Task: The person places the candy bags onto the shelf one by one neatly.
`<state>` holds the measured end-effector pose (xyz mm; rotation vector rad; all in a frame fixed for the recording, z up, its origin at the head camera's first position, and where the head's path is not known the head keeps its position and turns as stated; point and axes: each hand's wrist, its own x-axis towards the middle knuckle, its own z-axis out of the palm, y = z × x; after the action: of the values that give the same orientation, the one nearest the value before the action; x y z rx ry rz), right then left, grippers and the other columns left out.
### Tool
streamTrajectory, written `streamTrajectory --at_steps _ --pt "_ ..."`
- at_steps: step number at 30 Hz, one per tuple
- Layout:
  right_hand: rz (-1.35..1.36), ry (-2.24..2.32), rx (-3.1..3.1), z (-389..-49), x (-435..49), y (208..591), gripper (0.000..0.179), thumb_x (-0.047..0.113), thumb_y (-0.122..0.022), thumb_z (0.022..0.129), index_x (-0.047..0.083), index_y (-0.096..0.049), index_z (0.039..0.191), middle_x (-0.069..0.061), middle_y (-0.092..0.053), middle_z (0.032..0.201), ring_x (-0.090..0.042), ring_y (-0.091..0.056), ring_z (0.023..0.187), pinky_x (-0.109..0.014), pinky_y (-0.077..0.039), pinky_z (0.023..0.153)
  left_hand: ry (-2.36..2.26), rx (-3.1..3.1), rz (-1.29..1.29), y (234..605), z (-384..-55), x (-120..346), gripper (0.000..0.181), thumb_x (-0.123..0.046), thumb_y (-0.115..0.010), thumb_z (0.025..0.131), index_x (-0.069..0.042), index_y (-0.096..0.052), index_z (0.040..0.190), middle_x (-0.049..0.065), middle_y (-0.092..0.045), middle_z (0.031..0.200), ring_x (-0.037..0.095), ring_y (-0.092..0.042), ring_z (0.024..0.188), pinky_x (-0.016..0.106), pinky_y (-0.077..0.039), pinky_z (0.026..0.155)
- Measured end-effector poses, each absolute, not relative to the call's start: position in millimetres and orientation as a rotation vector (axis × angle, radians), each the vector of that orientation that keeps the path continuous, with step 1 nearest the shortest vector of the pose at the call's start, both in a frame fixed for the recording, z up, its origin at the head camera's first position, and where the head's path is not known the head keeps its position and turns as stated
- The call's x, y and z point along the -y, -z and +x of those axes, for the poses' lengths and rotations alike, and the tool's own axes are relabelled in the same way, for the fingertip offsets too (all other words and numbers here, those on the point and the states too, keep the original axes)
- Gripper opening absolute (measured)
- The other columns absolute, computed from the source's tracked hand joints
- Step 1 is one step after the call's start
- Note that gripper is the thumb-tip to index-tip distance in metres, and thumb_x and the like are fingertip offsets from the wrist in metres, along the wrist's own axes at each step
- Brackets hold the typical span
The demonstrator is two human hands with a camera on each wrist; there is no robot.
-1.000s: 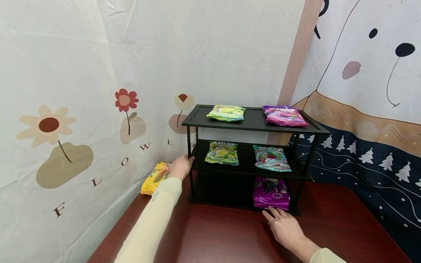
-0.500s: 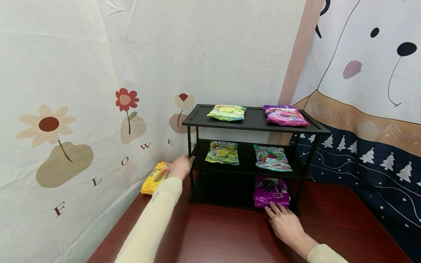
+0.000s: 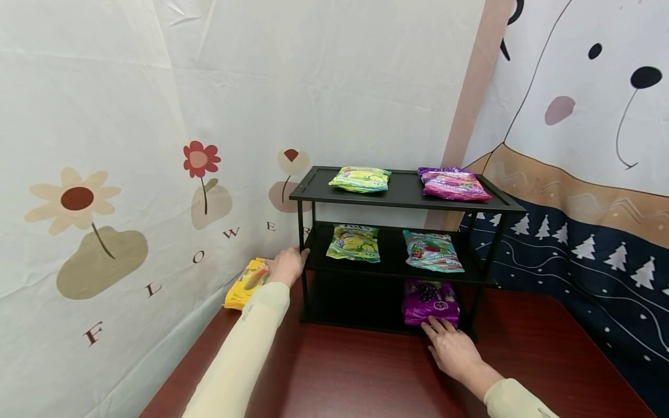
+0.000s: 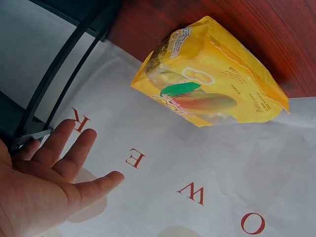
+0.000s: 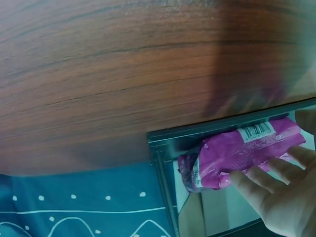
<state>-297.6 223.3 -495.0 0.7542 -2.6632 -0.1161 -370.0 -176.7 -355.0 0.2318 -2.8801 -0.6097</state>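
Note:
A black three-tier rack point(image 3: 402, 187) stands on the dark red wooden table. My left hand point(image 3: 286, 266) touches its left front post beside the middle shelf; in the left wrist view several fingers point(image 4: 81, 153) extend loosely. On the right of the bottom shelf lies a purple candy bag point(image 3: 430, 305) printed with grapes. The spread, nearly straight fingers of my right hand point(image 3: 453, 351) press its front; the right wrist view shows the purple bag's barcode side point(image 5: 252, 153) under the fingertips. A yellow bag point(image 3: 247, 285) with a mango picture leans against the wall, left of the left hand.
On the middle shelf lie a green lemon-print bag point(image 3: 354, 242) and a teal bag point(image 3: 432, 251). The top shelf bears a yellow-green bag point(image 3: 360, 179) and a pink-purple bag point(image 3: 453, 184). A printed cloth point(image 3: 366, 87) hangs behind, and a navy tree-print cloth point(image 3: 575, 249) on the right.
The purple bag has slid slightly deeper into the bottom shelf, its front tilting up. My right hand has moved forward with it, fingertips against its front. The left hand stays on the post.

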Motion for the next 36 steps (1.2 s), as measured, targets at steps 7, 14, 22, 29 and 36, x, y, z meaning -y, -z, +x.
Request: streamTrajectory --at_steps 7,14,22,29,36 --pt "0.789 0.085 2.771 -300 -227 491 0.053 0.022 -0.076 0.087 0.004 -0.06 0.134 -0.021 -0.052 0.141 -0.044 -0.051 0.124 -0.058 -0.05 0.086 0.576 2.854 0.246 358 -374 177 0.044 -0.041 -0.042 0.106 -0.005 -0.066 0.114 0.026 -0.066 0.118 0.051 -0.058 0.112 0.079 -0.014 0.101" --pt "0.808 0.062 2.862 -298 -227 486 0.055 0.019 -0.073 0.089 0.003 -0.055 0.139 -0.023 -0.046 0.145 -0.047 -0.044 0.13 -0.063 -0.042 0.095 0.594 2.856 0.237 356 -370 177 0.045 -0.041 -0.042 0.106 -0.006 -0.066 0.118 0.025 -0.066 0.117 0.05 -0.058 0.113 0.08 -0.011 0.101" --pt "0.819 0.054 2.762 -298 -229 484 0.051 0.02 -0.074 0.088 0.004 -0.059 0.134 -0.023 -0.054 0.138 -0.043 -0.054 0.122 -0.057 -0.046 0.094 0.603 2.868 0.229 356 -370 177 0.046 -0.041 -0.041 0.107 -0.006 -0.065 0.122 0.025 -0.065 0.12 0.051 -0.057 0.115 0.08 -0.011 0.101" --pt "0.798 0.013 2.51 -298 -226 471 0.039 0.019 -0.077 0.085 0.007 -0.069 0.121 -0.016 -0.067 0.119 -0.033 -0.067 0.103 -0.051 -0.053 0.085 0.604 2.851 0.22 355 -369 177 0.044 -0.04 -0.042 0.106 -0.005 -0.066 0.118 0.025 -0.066 0.116 0.051 -0.057 0.113 0.081 -0.011 0.101" --pt "0.77 -0.041 2.347 -296 -227 443 0.034 0.019 -0.078 0.084 0.007 -0.073 0.116 -0.014 -0.07 0.111 -0.031 -0.068 0.095 -0.047 -0.055 0.077 0.606 2.844 0.217 354 -368 177 0.043 -0.04 -0.042 0.106 -0.006 -0.066 0.117 0.025 -0.066 0.117 0.051 -0.057 0.114 0.08 -0.012 0.101"
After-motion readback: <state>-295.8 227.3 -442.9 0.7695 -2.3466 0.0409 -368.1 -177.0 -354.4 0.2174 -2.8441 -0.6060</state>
